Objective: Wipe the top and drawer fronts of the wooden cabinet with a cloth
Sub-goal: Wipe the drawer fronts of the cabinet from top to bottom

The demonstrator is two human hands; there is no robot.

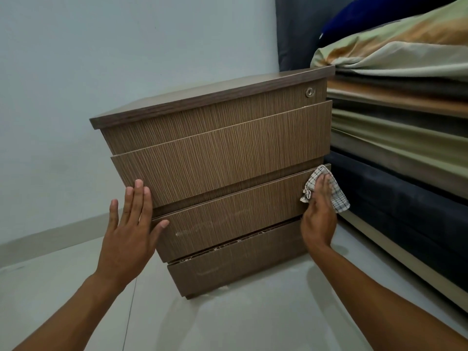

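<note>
The wooden cabinet (222, 158) stands on the floor in the middle of the head view, with three drawer fronts below a dark top and a round lock at its upper right. My right hand (319, 216) presses a white checked cloth (336, 196) flat against the right end of the middle drawer front (233, 219). My left hand (130, 231) is spread, fingers apart, against the cabinet's left edge at the bottom of the top drawer front, holding nothing. Pale scuff marks show on the middle and bottom drawer fronts.
A bed (405, 153) with stacked striped bedding and a dark blue base stands tight against the cabinet's right side. A pale wall (101, 59) is behind. Light floor tiles (228, 320) stretch in front, with a skirting board at the left.
</note>
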